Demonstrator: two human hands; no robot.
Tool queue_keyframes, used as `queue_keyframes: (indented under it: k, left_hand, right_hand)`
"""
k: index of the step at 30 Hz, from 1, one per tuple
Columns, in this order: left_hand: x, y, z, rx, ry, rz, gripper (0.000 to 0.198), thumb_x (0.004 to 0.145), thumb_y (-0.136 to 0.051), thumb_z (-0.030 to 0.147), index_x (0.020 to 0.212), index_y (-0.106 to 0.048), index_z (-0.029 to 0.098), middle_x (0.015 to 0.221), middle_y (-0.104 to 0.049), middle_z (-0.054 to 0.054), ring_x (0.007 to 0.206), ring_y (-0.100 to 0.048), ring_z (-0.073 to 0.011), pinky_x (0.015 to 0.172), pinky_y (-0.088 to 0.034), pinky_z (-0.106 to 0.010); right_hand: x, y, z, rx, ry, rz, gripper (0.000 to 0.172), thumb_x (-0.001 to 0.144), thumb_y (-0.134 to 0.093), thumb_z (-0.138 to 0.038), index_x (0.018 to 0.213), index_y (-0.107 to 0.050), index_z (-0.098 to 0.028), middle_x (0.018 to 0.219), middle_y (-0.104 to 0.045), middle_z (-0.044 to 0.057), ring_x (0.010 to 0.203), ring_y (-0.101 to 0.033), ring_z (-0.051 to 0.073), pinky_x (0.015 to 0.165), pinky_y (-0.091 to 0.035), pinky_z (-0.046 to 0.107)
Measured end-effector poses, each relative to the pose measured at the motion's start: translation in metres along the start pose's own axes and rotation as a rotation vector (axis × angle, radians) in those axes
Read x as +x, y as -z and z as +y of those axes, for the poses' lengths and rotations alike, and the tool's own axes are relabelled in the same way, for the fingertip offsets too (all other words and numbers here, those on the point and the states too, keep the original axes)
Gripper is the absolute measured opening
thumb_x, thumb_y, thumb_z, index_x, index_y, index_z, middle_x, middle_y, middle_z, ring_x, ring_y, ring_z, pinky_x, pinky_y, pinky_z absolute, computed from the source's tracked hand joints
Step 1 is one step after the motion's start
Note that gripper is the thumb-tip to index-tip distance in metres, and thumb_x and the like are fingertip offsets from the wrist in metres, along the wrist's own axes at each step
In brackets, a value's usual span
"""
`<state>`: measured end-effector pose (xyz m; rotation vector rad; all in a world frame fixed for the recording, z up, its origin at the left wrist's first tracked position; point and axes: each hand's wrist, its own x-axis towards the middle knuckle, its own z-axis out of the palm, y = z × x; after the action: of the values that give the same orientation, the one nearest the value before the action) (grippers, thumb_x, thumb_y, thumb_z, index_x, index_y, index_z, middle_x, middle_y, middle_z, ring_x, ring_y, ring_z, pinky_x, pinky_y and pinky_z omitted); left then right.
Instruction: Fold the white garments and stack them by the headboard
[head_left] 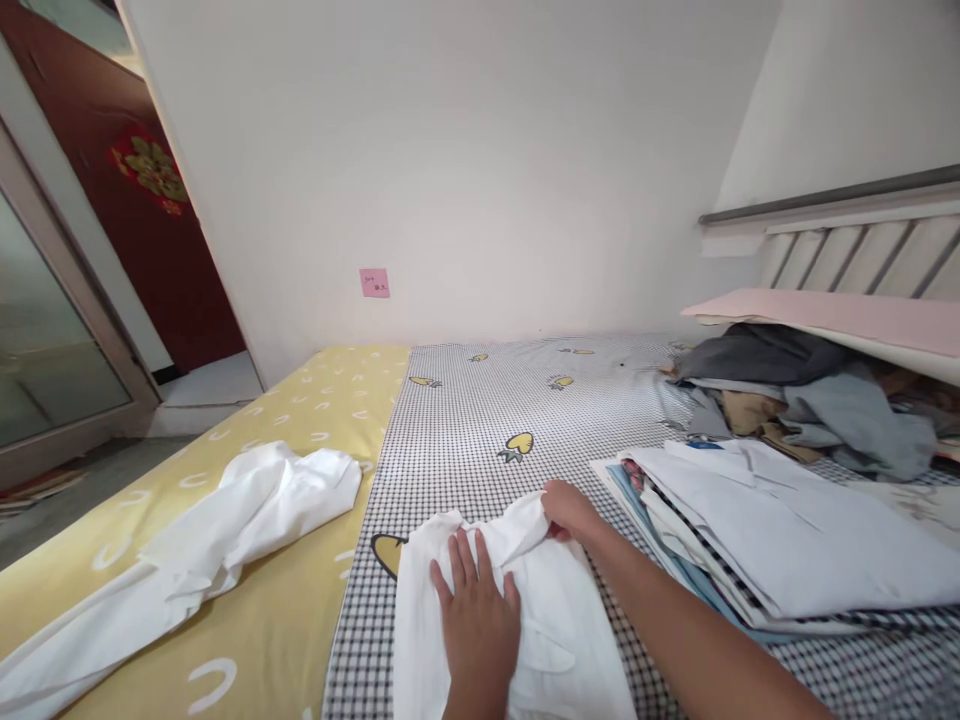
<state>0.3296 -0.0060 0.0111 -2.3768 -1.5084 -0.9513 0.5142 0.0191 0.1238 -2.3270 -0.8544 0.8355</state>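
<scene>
A white shirt [547, 650], folded into a narrow shape, lies on the checked bed sheet in front of me. My left hand [480, 610] rests flat on its upper part with the fingers spread. At the shirt's top right corner, my right hand [566, 510] is closed on the edge of the cloth, near the collar; its fingertips are partly hidden. To the right of my right arm lies a stack of folded shirts [765, 530], with a white one on top.
Another white garment [255, 520] lies crumpled on the yellow sheet [300, 610] at the left. A heap of grey and brown clothes [840, 400] sits at the far right under a pink board [840, 315]. A wall [465, 150] with a pink note [374, 283] stands behind the bed.
</scene>
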Motion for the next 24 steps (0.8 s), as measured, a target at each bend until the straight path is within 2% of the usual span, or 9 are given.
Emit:
queue_keyframes:
  k: [3,7,10,15,20,24]
  left_hand:
    - [0.001,0.001,0.000,-0.004,0.004,-0.003,0.057,0.095,-0.043,0.040,0.145,-0.050,0.013,0.155,-0.045,-0.018,0.145,-0.040,-0.0335,0.121,-0.022,-0.063]
    - [0.003,0.002,0.000,-0.008,0.006,-0.016,0.058,0.094,-0.042,0.039,0.146,-0.049,0.013,0.155,-0.045,-0.018,0.145,-0.040,-0.0329,0.121,-0.022,-0.063]
    - [0.003,0.003,-0.001,0.014,-0.002,-0.031,0.057,0.094,-0.041,0.035,0.147,-0.046,0.013,0.156,-0.043,-0.018,0.146,-0.038,-0.0328,0.121,-0.021,-0.063]
    - [0.004,0.006,0.000,0.041,-0.023,-0.051,0.058,0.094,-0.040,0.032,0.150,-0.043,0.014,0.156,-0.043,-0.018,0.146,-0.039,-0.0323,0.122,-0.020,-0.064]
    - [0.004,0.008,0.000,0.041,-0.014,-0.063,0.057,0.094,-0.039,0.032,0.149,-0.044,0.015,0.156,-0.044,-0.017,0.145,-0.041,-0.0309,0.122,-0.019,-0.062]
    - [0.004,0.011,0.001,0.058,-0.022,-0.076,0.058,0.096,-0.038,0.034,0.149,-0.043,0.014,0.155,-0.044,-0.017,0.144,-0.041,-0.0316,0.121,-0.023,-0.063]
  right_hand:
    - [-0.004,0.003,0.008,0.257,-0.086,-0.103,0.018,0.089,-0.048,-0.016,0.097,-0.065,-0.017,0.079,-0.074,0.011,0.070,-0.074,0.022,0.069,-0.059,0.035]
    - [-0.013,0.010,0.024,0.556,-0.128,-0.225,0.016,0.090,-0.050,-0.016,0.100,-0.063,-0.017,0.086,-0.075,0.008,0.073,-0.074,0.016,0.076,-0.060,0.031]
    - [-0.014,0.011,0.034,0.702,-0.163,-0.259,0.015,0.091,-0.050,-0.015,0.101,-0.061,-0.017,0.088,-0.075,0.008,0.075,-0.074,0.015,0.080,-0.060,0.031]
    - [-0.006,-0.005,0.041,0.786,-0.194,-0.228,0.008,0.092,-0.057,-0.021,0.090,-0.063,-0.016,0.076,-0.072,0.005,0.063,-0.069,0.014,0.073,-0.060,0.029]
    - [0.003,-0.022,0.037,0.781,-0.178,-0.123,0.025,0.090,-0.064,-0.042,0.081,-0.062,-0.019,0.065,-0.067,0.001,0.058,-0.065,0.015,0.062,-0.058,0.030]
    - [0.007,-0.024,0.036,0.734,-0.136,-0.076,0.019,0.087,-0.068,-0.036,0.079,-0.061,-0.020,0.062,-0.064,0.000,0.056,-0.063,0.015,0.057,-0.056,0.029]
